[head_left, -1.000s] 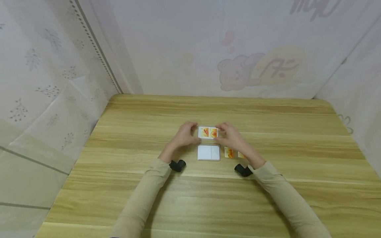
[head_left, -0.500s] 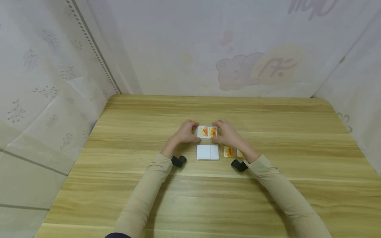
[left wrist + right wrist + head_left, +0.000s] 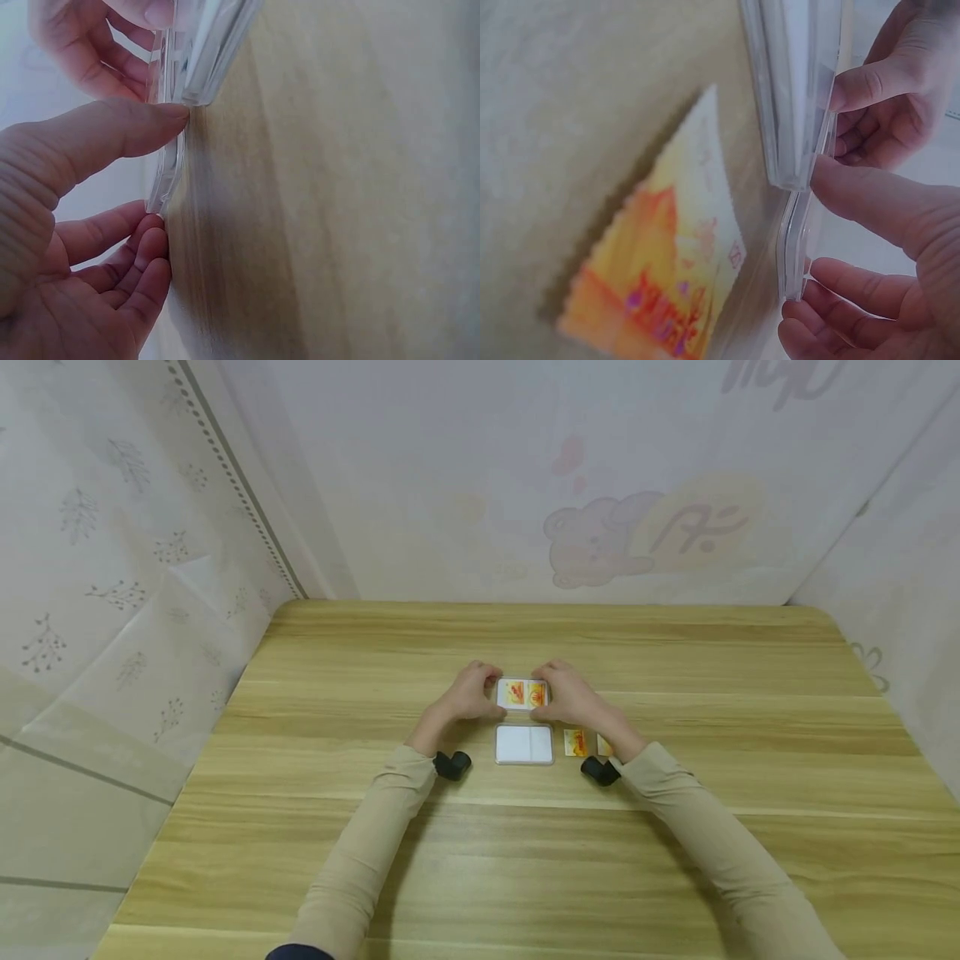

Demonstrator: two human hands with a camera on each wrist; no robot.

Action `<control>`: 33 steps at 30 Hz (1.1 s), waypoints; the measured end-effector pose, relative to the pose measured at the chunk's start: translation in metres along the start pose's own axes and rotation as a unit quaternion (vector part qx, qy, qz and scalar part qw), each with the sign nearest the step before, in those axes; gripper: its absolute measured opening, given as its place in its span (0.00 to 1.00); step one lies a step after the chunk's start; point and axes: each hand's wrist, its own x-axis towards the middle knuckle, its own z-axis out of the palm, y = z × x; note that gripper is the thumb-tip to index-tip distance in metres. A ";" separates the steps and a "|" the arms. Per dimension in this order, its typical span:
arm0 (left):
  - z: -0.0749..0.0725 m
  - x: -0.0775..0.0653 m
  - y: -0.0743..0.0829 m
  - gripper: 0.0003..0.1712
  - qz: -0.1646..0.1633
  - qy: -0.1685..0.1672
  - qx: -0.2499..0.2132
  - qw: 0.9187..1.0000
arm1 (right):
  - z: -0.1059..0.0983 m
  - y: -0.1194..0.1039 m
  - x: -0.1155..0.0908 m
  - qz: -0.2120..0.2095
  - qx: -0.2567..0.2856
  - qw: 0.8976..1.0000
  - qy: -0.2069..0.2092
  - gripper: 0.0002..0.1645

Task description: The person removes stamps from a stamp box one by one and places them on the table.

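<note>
A clear plastic case [image 3: 522, 694] with two orange-yellow stamps inside lies between my hands in the head view. My left hand [image 3: 467, 695] grips its left end, thumb at the near edge and fingers at the far edge. The right end is gripped in the same way by my right hand [image 3: 576, 697]. Just nearer to me is a second clear case [image 3: 523, 744] with a white inside. A loose stamp [image 3: 575, 742] lies to its right, large in the right wrist view. Another stamp [image 3: 604, 746] is partly hidden by my right wrist and its camera.
The wooden table [image 3: 480, 860] spreads around the cases. Behind it hangs a pale cloth [image 3: 450, 485] with a bear print, and a patterned cloth [image 3: 112, 568] drapes at the left. Black wrist cameras stick out below both hands.
Since a second ago my right hand has moved slightly left, closer in on the far case's right end. The left hand stays at the left end, almost still.
</note>
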 end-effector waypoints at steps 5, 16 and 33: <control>0.000 0.000 0.000 0.37 0.007 0.002 0.013 1.000 | 0.000 -0.001 0.003 0.000 -0.003 1.000 -0.002 0.39; 0.001 0.000 -0.001 0.37 0.004 -0.002 0.011 1.000 | -0.001 0.000 0.004 -0.009 0.004 1.000 -0.007 0.38; 0.002 0.000 -0.003 0.39 0.004 0.001 0.016 1.000 | 0.000 0.001 0.004 -0.017 0.001 1.000 -0.005 0.37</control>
